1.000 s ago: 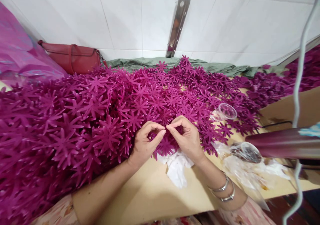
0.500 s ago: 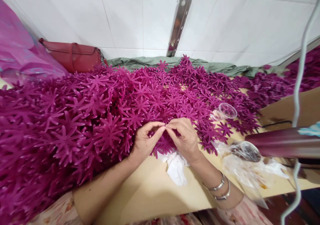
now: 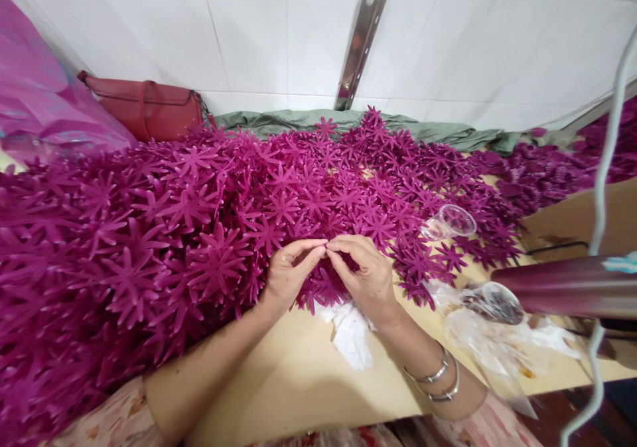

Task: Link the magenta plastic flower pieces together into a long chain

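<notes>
Your left hand (image 3: 288,278) and right hand (image 3: 362,274) pinch fingertips together just above the magenta flowers (image 3: 209,235); what they hold is hidden.

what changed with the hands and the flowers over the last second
The left hand and right hand shifted slightly up the frame, toward the heap of magenta star flowers, fingertips still pinched together over it. Nothing visibly picked up or let go. The white cloth, clear cups and red bag stayed put.
</notes>
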`<state>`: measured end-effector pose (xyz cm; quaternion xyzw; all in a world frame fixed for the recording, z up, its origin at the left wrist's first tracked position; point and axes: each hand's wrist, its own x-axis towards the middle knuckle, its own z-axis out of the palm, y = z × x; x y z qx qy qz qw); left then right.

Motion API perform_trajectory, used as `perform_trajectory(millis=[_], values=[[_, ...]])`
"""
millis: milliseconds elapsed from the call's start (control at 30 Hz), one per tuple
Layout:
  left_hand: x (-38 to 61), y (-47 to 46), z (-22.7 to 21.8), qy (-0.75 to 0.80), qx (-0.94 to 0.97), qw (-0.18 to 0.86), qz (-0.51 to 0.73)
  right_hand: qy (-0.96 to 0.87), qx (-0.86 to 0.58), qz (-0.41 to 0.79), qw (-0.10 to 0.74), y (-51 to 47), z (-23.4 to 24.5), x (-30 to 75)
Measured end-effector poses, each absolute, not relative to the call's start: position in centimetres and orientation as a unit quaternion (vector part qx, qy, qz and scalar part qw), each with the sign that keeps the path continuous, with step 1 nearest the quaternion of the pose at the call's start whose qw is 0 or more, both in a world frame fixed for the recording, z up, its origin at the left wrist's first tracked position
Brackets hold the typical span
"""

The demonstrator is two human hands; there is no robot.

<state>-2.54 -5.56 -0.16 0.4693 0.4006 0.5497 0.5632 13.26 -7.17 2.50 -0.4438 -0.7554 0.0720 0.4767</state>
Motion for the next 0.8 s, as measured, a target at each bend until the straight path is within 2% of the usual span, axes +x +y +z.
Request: perform_trajectory(millis=[433, 800], values=[[-2.4, -5.8, -0.4, 0.426, 0.508, 0.5, 0.557, -0.746, -0.464, 0.054, 0.475, -7.2, 2.2, 12.7], [-2.4, -6.0, -0.3, 0.431, 0.531, 0.476, 0.552, -0.662, -0.489, 0.227, 0.521, -7.4, 2.6, 12.1]])
